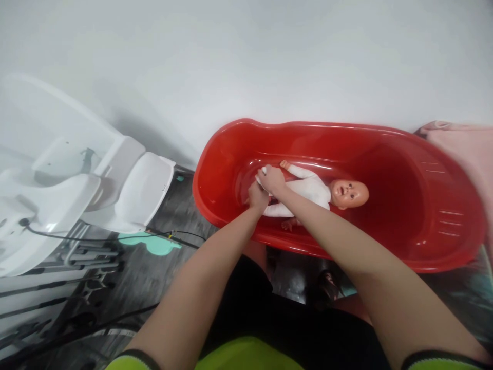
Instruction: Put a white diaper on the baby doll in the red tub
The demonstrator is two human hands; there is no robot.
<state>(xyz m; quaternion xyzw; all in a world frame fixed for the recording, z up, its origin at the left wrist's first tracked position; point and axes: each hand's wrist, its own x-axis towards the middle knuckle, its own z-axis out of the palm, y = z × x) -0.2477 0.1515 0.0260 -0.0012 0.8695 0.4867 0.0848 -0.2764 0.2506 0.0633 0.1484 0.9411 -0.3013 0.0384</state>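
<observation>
Left hand (257,196) and right hand (271,180) meet at the leg end of a doll (313,190) in a red tub (221,190).
Fingers curl close together; whether they grip anything, I cannot tell. The doll, head to the right, already has white fabric over torso and arms; what remains at its legs is hidden. No writing is readable.

Soft, even light brightens the wall (269,61), white glare streaks the red tub (365,139), and the floor (140,275) looks dim.
</observation>
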